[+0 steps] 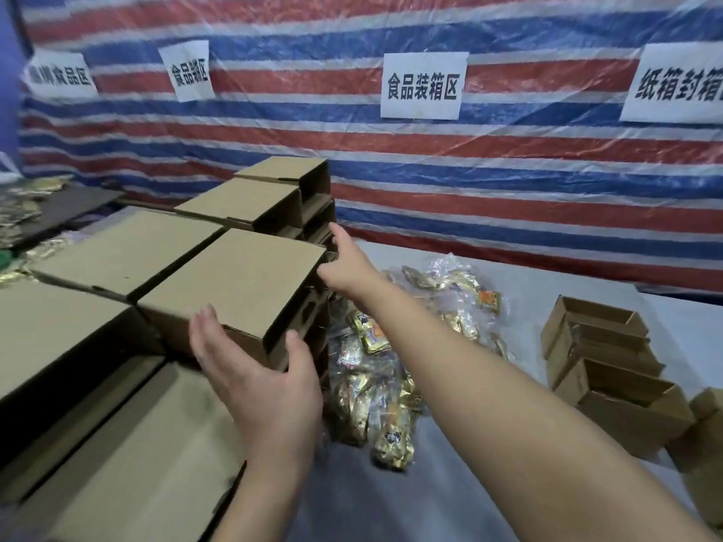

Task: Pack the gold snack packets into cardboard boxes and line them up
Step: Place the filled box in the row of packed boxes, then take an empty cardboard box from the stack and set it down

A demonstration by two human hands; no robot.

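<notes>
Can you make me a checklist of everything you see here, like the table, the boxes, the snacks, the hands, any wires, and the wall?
Surface: grey table cover, partly bare.
Job's things: closed cardboard boxes stacked in rows at left; open empty boxes at right; gold snack packets heaped in clear plastic between them.
Clutter: more gold packets far left.
Hands: left hand flat against the near box's front; right hand at its far corner, fingers straight.
Cables: nothing seen.
Surroundings: striped tarp wall with paper signs.
</notes>
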